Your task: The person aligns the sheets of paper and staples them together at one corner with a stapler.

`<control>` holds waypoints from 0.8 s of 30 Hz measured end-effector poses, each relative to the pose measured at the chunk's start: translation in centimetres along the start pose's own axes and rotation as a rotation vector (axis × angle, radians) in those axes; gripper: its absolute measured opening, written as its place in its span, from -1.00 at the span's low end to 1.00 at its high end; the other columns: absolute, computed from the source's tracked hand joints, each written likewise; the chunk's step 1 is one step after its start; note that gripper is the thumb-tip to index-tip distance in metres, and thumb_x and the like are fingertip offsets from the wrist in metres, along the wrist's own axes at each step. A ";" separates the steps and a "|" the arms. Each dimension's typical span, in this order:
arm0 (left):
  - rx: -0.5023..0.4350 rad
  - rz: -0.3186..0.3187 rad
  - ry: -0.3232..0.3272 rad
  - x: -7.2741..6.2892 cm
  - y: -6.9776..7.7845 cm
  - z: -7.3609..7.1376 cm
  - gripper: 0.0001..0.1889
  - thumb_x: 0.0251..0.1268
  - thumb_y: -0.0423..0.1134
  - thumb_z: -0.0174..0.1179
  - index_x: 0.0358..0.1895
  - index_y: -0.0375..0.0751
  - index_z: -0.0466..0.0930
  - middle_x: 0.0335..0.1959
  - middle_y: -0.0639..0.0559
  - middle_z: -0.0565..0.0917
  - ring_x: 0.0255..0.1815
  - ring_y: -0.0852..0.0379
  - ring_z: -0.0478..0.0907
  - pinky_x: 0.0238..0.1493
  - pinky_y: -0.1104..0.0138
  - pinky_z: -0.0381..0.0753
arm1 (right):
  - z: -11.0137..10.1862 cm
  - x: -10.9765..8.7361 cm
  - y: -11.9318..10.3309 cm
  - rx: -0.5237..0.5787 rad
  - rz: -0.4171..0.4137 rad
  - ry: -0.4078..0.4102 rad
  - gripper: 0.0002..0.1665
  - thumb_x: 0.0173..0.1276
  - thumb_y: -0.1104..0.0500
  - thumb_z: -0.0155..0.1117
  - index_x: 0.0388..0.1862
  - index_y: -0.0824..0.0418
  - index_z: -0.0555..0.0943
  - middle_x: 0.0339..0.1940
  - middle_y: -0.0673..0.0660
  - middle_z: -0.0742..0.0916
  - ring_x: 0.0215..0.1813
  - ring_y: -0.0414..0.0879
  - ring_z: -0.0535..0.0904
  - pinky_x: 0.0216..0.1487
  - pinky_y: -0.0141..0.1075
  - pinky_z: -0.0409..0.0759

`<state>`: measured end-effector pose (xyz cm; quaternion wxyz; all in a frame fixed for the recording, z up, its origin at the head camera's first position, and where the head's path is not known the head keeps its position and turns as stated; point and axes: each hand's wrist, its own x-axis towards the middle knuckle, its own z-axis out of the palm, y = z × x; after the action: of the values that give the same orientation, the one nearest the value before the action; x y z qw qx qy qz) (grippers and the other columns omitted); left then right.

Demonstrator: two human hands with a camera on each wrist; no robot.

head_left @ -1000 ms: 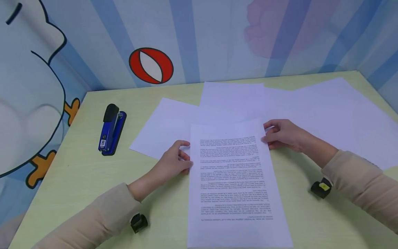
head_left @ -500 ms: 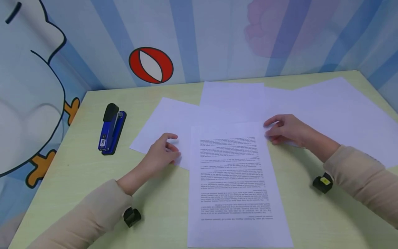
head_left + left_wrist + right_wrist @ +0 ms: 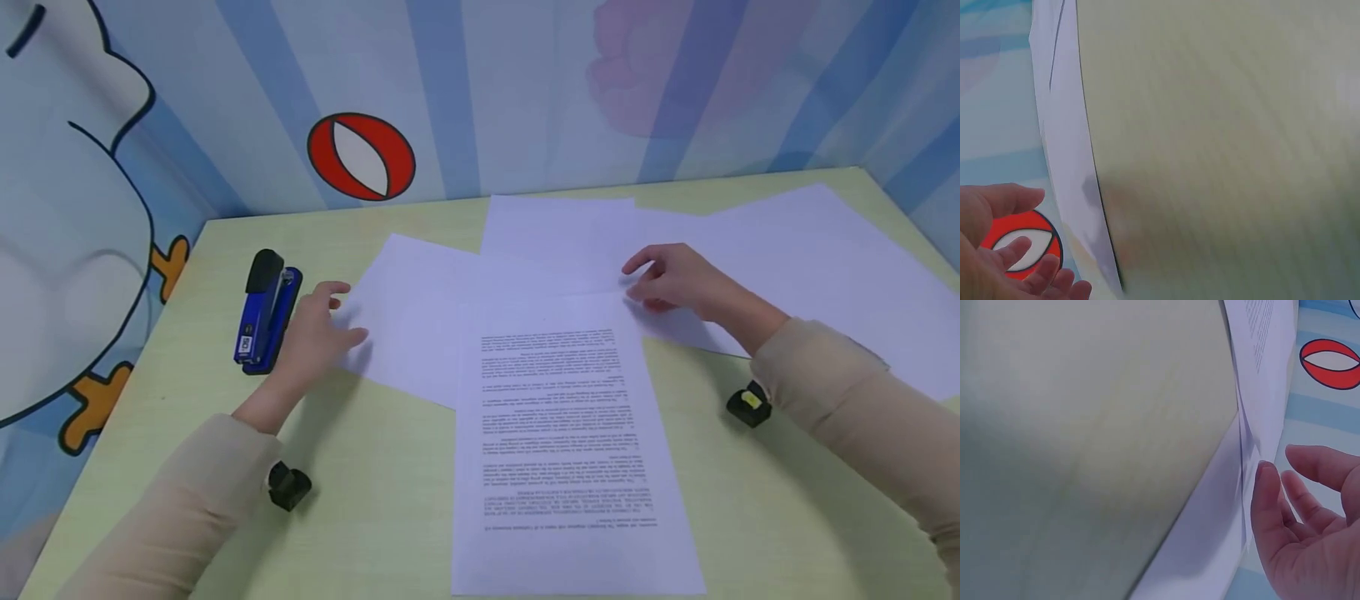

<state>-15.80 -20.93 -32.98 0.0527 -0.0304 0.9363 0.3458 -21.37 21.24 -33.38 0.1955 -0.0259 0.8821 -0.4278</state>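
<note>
A sheet of printed paper [image 3: 562,433] lies in the middle of the table, its text upside down in the head view. My left hand [image 3: 311,333] is over the left blank sheet's corner, fingers loosely bent and holding nothing. Just left of it stands a blue stapler [image 3: 264,317] with a black top. My right hand [image 3: 678,283] hovers near the top right corner of the printed sheet, thumb and fingers apart with nothing between them. In the right wrist view the right hand [image 3: 1310,519] has its fingers spread beside the paper edges.
Blank white sheets spread behind the printed one: a left sheet [image 3: 412,317], a back sheet [image 3: 558,242] and overlapping sheets [image 3: 810,275] at the right. The pale table [image 3: 360,517] ends at a patterned wall [image 3: 517,100]. Each wrist wears a small black device, such as the left one [image 3: 288,485].
My left hand has let go of the printed sheet's left edge and moved left toward the stapler. My right hand has come off the right edge and shifted slightly up.
</note>
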 end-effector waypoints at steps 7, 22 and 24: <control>0.188 0.033 -0.015 0.4 -1.3 -0.9 -0.39 0.13 -0.33 0.24 0.25 -0.38 0.24 0.13 -0.42 0.37 0.01 -0.22 0.32 0.06 -0.04 0.35 | -0.1 1.1 -1.8 -0.185 -0.112 -0.002 -0.64 0.22 0.29 0.26 -0.01 0.37 0.49 -0.36 0.21 0.56 -0.44 -0.02 0.51 -0.38 -0.28 0.52; 0.314 -0.016 -0.091 0.9 -1.7 -1.0 -0.25 0.12 -0.12 0.32 0.26 -0.48 0.19 0.14 -0.48 0.32 0.07 -0.29 0.30 0.10 -0.10 0.35 | 3.2 5.3 -5.0 -0.352 -0.211 0.027 -0.66 0.16 0.27 0.30 -0.08 0.33 0.50 -0.25 0.27 0.56 -0.20 0.09 0.41 -0.09 -0.10 0.36; 0.323 -0.016 -0.095 1.1 -1.7 -1.0 -0.25 0.11 -0.13 0.32 0.25 -0.50 0.19 0.13 -0.49 0.32 0.06 -0.29 0.30 0.10 -0.09 0.35 | 3.6 5.7 -5.5 -0.358 -0.204 0.026 -0.62 0.17 0.26 0.31 -0.04 0.33 0.48 -0.23 0.28 0.55 -0.18 0.09 0.41 -0.06 -0.10 0.36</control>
<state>-16.79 -22.95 -33.44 0.1037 -0.0126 0.9759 0.1916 -25.96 13.84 -33.07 0.1319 -0.1438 0.9394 -0.2820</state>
